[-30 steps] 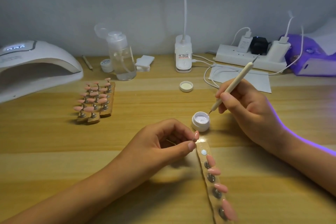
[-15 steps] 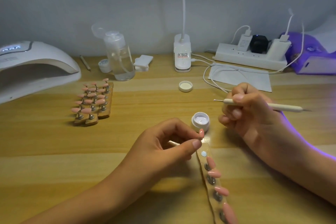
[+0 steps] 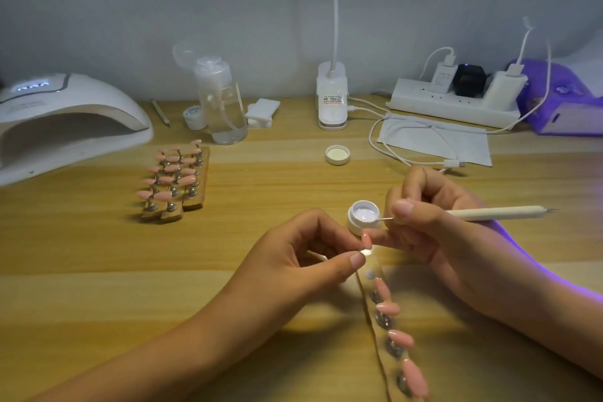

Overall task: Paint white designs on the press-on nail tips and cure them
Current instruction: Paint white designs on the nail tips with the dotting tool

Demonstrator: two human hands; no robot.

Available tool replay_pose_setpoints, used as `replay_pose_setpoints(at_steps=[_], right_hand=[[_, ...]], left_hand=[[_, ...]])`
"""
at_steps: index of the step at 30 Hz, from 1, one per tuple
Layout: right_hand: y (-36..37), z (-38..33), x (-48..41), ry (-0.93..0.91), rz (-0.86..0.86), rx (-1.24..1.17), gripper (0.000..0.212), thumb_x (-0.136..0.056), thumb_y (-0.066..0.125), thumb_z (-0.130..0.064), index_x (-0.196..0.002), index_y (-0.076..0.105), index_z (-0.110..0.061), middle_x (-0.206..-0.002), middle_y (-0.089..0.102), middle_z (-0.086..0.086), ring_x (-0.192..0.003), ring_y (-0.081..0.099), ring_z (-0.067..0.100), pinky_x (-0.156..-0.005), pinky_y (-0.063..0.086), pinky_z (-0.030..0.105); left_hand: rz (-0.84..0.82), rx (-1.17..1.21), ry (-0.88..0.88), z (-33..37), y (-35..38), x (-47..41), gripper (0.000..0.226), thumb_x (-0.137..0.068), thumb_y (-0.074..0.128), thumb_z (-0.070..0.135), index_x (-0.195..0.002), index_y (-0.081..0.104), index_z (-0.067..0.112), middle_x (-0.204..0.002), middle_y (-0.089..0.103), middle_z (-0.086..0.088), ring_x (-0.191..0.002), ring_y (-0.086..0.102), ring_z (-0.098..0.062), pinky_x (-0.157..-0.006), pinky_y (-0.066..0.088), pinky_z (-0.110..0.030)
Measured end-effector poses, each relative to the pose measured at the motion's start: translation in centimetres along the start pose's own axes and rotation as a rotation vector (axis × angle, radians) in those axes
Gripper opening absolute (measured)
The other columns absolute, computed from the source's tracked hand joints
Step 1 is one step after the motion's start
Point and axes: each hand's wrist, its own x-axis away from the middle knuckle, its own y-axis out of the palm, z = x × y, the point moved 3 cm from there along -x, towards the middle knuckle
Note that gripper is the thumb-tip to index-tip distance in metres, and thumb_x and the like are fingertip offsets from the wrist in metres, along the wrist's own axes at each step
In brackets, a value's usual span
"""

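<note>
Just in front of the white gel pot [image 3: 363,217], the left hand [image 3: 293,258] is pinching one pink nail tip [image 3: 366,239] between thumb and forefinger; the right hand [image 3: 424,225] is gripping the dotting pen [image 3: 489,213], fingers curled round it, needle at the pot's rim. Best taking little gel and bracing both hands.

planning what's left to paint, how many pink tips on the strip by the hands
4 tips in a row down the strip; a fifth tip is in the left hand; more may be cropped.
</note>
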Motion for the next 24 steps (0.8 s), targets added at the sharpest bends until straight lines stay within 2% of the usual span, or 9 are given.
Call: replay_pose_setpoints(at_steps=[4,8,12,18,21,24], right_hand=[[-0.04,0.30,-0.22,0.078,0.044,0.001,0.028,-0.070,0.074,-0.010,-0.057,0.050,-0.018,-0.054,0.043,0.003,-0.053,0.050,0.011,-0.066,0.056,0.026],[0.01,0.41,-0.24,0.108,0.041,0.003,0.024,-0.073,0.066,-0.013,-0.056,0.051,-0.018,-0.057,0.044,0.005,-0.058,0.060,0.015,-0.061,0.054,0.021],[0.07,0.56,-0.35,0.118,0.063,0.017,0.024,-0.074,0.065,-0.010,-0.056,0.050,-0.016,-0.059,0.044,0.007,-0.061,0.050,0.022,-0.060,0.053,0.022],[0.32,0.44,-0.34,0.136,0.076,0.020,0.024,-0.073,0.062,-0.006,-0.055,0.050,-0.016,-0.058,0.044,0.004,-0.056,0.048,0.015,-0.058,0.053,0.022],[0.40,0.47,-0.35,0.147,0.078,0.025,0.024,-0.073,0.061,-0.005,-0.055,0.051,-0.017,-0.059,0.046,0.004,-0.060,0.042,0.022,-0.057,0.053,0.022],[0.44,0.49,-0.38,0.155,0.076,0.028,0.023,-0.072,0.061,-0.006,-0.055,0.051,-0.017,-0.059,0.045,0.004,-0.061,0.042,0.020,-0.058,0.053,0.023]], left_hand=[[-0.006,-0.013,0.012,0.00,0.03,-0.03,0.010,-0.074,0.074,0.035,-0.082,0.070,0.031,-0.086,0.071,0.007,-0.078,0.062,-0.004,-0.068,0.048,-0.016],[-0.014,-0.013,0.020,0.05,0.07,-0.02,0.008,-0.075,0.074,0.034,-0.081,0.069,0.031,-0.082,0.070,0.010,-0.076,0.061,-0.004,-0.066,0.047,-0.015],[-0.016,-0.008,0.014,0.02,0.10,-0.04,0.007,-0.077,0.075,0.029,-0.081,0.070,0.029,-0.082,0.070,0.007,-0.075,0.061,-0.005,-0.066,0.047,-0.015],[-0.019,-0.004,0.012,-0.04,0.10,-0.03,0.010,-0.075,0.074,0.034,-0.082,0.070,0.028,-0.082,0.070,0.006,-0.076,0.060,-0.005,-0.066,0.048,-0.016],[-0.024,-0.002,0.009,-0.09,0.11,-0.01,0.010,-0.075,0.074,0.033,-0.082,0.069,0.027,-0.083,0.070,0.004,-0.076,0.061,-0.006,-0.066,0.048,-0.016],[-0.013,-0.011,0.011,-0.15,0.06,-0.02,0.010,-0.075,0.074,0.034,-0.082,0.070,0.028,-0.082,0.070,0.005,-0.075,0.061,-0.006,-0.066,0.048,-0.016]])
